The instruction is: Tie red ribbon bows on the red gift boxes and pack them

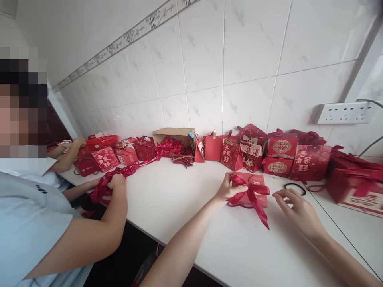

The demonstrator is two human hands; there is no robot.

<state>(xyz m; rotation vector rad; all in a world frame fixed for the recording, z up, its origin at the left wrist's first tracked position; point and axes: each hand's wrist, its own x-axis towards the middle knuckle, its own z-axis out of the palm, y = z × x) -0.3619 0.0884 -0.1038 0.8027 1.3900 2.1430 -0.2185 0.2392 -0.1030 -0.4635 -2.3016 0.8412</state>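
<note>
A small red gift box [263, 202] with a shiny dark red ribbon bow [254, 190] on its front is on the white table in front of me. My left hand [228, 190] grips its left side, the thumb pressed on the bow and the other fingers partly hidden behind. One ribbon tail hangs down over the box's lower edge. To the right of the box, my right hand [295, 209] is held just above the table, apart from the bow. Its fingers are loosely bent with nothing visible in them.
Red gift boxes [281, 147] line the tiled wall. A cardboard box [173, 131] spills red ribbons, with a black hair-tie-like loop [295, 189] beyond my right hand. At left, a co-worker's hand [118, 183] holds bunched ribbon. A power strip [344, 113] is on the wall.
</note>
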